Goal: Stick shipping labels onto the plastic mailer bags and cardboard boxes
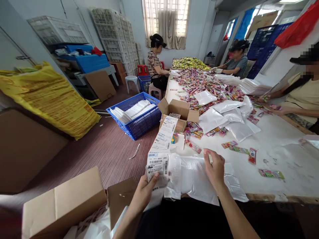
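My left hand [147, 189] grips the near end of a strip of printed shipping labels [163, 134], thumb on top. The strip runs up along the table's left edge to an open cardboard box [180, 109]. My right hand [215, 167] hovers over white plastic mailing bags [193, 176] at the near edge of the table. Its thumb and fingertips come together in a pinch; whatever is between them is too small to make out. The label end lies beside the left side of the bags.
Small colourful snack packets [214, 86] are heaped along the table [279, 156], with filled white bags [226, 116] before them. A blue basket [139, 122] of white bags stands left. An open carton [64, 199] is at lower left. Several co-workers sit around the table.
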`<state>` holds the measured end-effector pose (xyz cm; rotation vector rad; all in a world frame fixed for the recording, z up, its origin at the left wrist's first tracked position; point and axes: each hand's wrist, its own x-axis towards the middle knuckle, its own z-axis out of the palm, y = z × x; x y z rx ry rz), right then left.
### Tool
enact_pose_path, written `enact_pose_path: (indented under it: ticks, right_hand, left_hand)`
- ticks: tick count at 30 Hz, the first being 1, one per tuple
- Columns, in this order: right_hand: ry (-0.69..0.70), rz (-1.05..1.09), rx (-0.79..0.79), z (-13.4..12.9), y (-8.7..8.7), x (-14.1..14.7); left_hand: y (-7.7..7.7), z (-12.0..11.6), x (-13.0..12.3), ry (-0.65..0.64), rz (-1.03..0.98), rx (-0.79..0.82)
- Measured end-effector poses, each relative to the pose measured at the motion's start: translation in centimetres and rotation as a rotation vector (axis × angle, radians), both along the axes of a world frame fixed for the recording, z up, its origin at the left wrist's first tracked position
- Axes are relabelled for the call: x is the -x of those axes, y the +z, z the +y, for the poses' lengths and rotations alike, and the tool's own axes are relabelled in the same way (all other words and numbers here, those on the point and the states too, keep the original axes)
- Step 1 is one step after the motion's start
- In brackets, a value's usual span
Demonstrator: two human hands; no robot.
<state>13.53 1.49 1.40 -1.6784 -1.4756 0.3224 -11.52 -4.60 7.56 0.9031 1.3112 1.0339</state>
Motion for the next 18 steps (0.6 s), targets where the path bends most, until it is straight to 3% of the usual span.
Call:
enact_pose_path:
  ticks: [4, 6, 9, 13, 18]
  right_hand:
    - [0.519, 0.345, -0.041, -4.8, 5.9, 4.4]
    - [0.559, 0.343, -0.127, -6.4, 7.2, 6.0]
    - [0.524, 0.293, -0.299, -7.6, 6.8, 7.3]
    - [0.611, 0.172, -0.336, -8.0, 4.7, 8.4]
    - [0.477, 0.125, -0.360, -7.8, 3.9, 9.3]
  left_hand:
    - [1.7, -1.7, -0.9, -0.159, 0.075, -0.133]
    - [1.9, -2.0, -0.9, -0.222, 0.116, -0.134]
    - [2.0, -1.4, -0.3, -0.189, -0.014, -0.010]
    - [2.9, 0.6, -0.2, -0.139, -0.364, 0.274]
    - [3.3, 1.6, -1.8, 0.051, -0.268, 0.260]
